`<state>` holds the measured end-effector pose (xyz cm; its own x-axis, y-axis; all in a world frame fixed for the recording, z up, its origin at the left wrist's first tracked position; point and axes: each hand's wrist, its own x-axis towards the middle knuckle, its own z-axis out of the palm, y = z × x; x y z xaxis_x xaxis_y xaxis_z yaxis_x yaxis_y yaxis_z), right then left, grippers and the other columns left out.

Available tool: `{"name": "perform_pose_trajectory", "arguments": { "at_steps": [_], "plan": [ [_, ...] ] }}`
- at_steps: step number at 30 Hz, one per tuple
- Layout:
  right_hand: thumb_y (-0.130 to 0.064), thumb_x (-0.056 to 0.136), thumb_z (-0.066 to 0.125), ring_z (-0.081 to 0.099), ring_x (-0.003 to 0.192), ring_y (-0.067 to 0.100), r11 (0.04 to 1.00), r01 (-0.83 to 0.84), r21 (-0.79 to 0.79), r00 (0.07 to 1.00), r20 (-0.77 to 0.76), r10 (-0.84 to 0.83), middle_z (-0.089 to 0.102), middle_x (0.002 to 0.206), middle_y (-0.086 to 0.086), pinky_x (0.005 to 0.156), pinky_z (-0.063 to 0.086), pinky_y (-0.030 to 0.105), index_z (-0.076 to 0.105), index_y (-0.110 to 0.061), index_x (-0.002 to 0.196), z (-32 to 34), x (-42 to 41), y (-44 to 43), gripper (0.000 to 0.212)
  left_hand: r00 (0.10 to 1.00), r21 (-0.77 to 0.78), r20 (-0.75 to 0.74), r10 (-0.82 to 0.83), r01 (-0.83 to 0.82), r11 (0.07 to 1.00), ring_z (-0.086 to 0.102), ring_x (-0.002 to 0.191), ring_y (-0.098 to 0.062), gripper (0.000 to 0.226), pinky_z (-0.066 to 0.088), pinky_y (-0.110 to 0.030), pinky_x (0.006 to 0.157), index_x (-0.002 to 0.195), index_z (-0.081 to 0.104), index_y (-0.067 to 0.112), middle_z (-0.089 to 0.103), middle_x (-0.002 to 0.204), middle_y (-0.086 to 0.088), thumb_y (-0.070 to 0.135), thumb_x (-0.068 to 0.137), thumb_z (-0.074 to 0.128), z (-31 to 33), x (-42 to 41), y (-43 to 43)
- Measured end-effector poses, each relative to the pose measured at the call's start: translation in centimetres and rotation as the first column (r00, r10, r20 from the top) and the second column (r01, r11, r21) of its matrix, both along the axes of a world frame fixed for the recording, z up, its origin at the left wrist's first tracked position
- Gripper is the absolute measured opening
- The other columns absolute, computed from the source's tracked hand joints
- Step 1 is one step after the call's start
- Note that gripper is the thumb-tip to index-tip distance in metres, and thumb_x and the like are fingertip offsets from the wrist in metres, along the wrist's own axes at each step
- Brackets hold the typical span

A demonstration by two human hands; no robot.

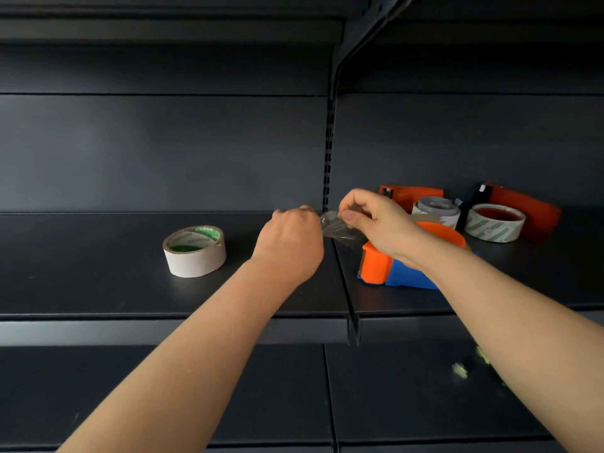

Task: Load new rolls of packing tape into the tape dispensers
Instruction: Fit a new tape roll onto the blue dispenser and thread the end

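Observation:
An orange and blue tape dispenser [389,268] stands on the dark shelf [98,289], partly hidden by my right wrist. A strip of clear tape [340,228] runs up from it. My right hand [376,220] pinches the strip between thumb and fingers. My left hand [291,237] is closed at the strip's left end and seems to grip it. A loose tape roll [195,251] with a green-printed core lies to the left. Two orange dispensers, one at the back [411,192] and one at the far right [529,209], each have a roll by them: a grey-cored one [436,209] and a red-cored one [495,222].
A slotted upright [327,152] divides the back panel behind my hands. Another shelf overhangs above. A lower shelf [196,387] below carries small green scraps [460,369] at the right.

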<state>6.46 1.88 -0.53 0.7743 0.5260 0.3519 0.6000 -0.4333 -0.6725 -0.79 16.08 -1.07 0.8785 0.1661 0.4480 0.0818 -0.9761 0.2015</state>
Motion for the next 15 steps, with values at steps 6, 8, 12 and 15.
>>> {"name": "perform_pose_trajectory", "arguments": {
  "at_steps": [6, 8, 12, 15],
  "plan": [
    [-0.014, 0.099, 0.051, 0.058, 0.087, 0.013, 0.991, -0.059, 0.123, 0.997, -0.039, 0.065, 0.062, 0.088, 0.000, 0.079, 0.046, 0.024, 0.059, -0.026, 0.087, 0.2, 0.1, -0.1, 0.018, 0.986, -0.660, 0.072, -0.149, 0.159, 0.734, 0.060, 0.075, -0.015, 0.011, 0.048, -0.026, 0.061, 0.087, 0.057, 0.012, 0.063, 0.082, -0.001, 0.010, 0.096, 0.051, -0.5, 0.0, 0.7],
    [-0.014, 0.099, 0.052, 0.055, 0.085, 0.009, 0.988, -0.089, 0.130, 0.991, -0.084, 0.100, 0.060, 0.086, -0.001, 0.080, 0.044, 0.023, 0.060, -0.026, 0.089, 0.1, 0.3, -0.3, 0.017, 0.981, -0.796, 0.141, -0.135, 0.193, 0.574, 0.068, 0.089, -0.013, 0.012, 0.055, -0.033, 0.076, 0.086, 0.056, 0.013, 0.071, 0.091, -0.002, 0.009, 0.096, 0.051, -1.5, 0.4, 0.5],
    [-0.001, 0.092, 0.060, 0.054, 0.079, 0.010, 0.977, -0.144, 0.160, 0.979, -0.122, 0.164, 0.058, 0.083, 0.004, 0.074, 0.044, 0.015, 0.061, -0.021, 0.089, -0.1, 0.5, -0.5, 0.020, 0.972, -0.732, 0.214, -0.095, 0.223, 0.643, 0.066, 0.081, -0.008, 0.010, 0.054, -0.027, 0.072, 0.086, 0.057, 0.012, 0.070, 0.081, 0.007, 0.007, 0.093, 0.053, -2.3, 0.5, 0.3],
    [0.002, 0.093, 0.057, 0.054, 0.068, 0.005, 0.969, -0.112, 0.219, 0.981, -0.128, 0.143, 0.058, 0.076, -0.003, 0.066, 0.046, 0.010, 0.060, -0.020, 0.085, 0.0, 0.4, -0.5, 0.023, 0.971, -0.562, 0.203, -0.125, 0.220, 0.797, 0.056, 0.065, -0.006, 0.005, 0.042, -0.018, 0.056, 0.091, 0.057, 0.009, 0.064, 0.078, 0.006, 0.009, 0.094, 0.053, -1.9, 0.2, 0.2]
  ]
}}
